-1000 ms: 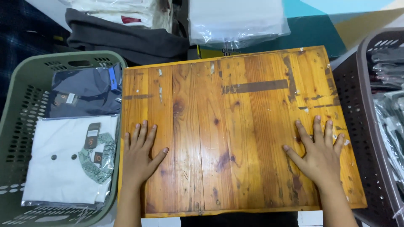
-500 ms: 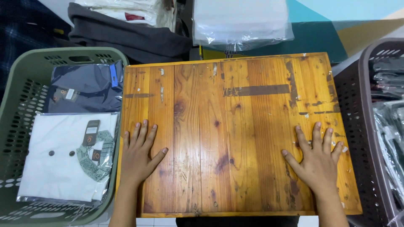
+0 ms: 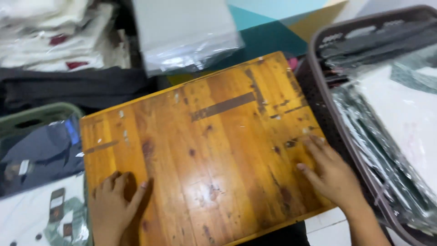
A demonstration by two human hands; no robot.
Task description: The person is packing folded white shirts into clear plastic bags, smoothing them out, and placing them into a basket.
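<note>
Both hands lie flat, fingers spread and gripping nothing, on a worn wooden counter (image 3: 205, 150): left hand (image 3: 114, 205) near its front-left corner, right hand (image 3: 330, 175) at its right edge. A green basket (image 3: 41, 114) of bagged shirts sits left, a dark basket (image 3: 327, 91) right.

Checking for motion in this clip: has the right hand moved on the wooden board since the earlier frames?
Yes. The right hand has slid toward the wooden board's right edge, nearer the dark basket; earlier it lay further in from that edge.

Orange-brown wood board (image 3: 200, 150) w/ dark streaks; green basket (image 3: 41, 111); dark-brown basket (image 3: 327, 91).
</note>
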